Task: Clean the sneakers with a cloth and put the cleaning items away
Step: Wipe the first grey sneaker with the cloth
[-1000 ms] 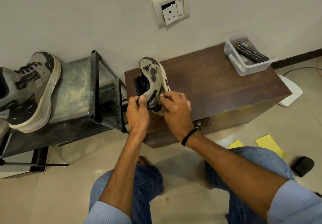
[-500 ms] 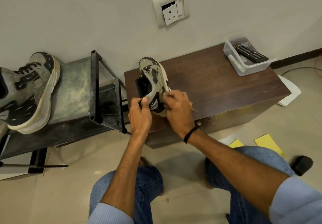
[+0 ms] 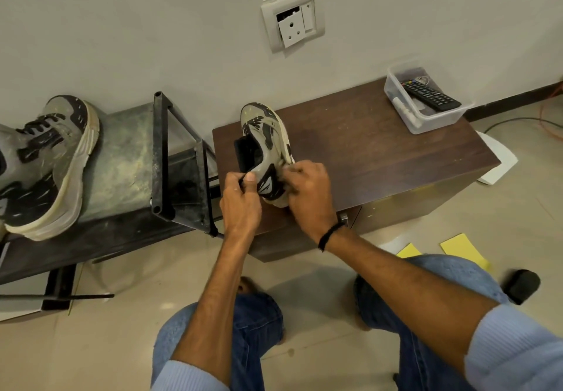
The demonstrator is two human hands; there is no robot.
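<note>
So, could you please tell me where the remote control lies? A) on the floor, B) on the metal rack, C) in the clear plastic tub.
C: the remote control lies inside the clear plastic tub on the wooden cabinet's far right corner.

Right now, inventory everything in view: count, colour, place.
held sneaker: 1, grey and black, over the cabinet's left end, in both hands
second sneaker: 1, grey and black, on the rack, far left
rack: 1, black metal, left of the cabinet
cabinet: 1, dark brown wood, against the wall
clear box: 1, transparent, cabinet's far right corner
remote: 1, black, in the clear box
wall socket: 1, white, wall above the cabinet
yellow sheets: 2, yellow, floor in front of the cabinet
black object: 1, black, floor at far right, cannot identify
wristband: 1, black, right wrist
left hand: grips the held sneaker's heel
right hand: fingers curled on the held sneaker's side
</note>
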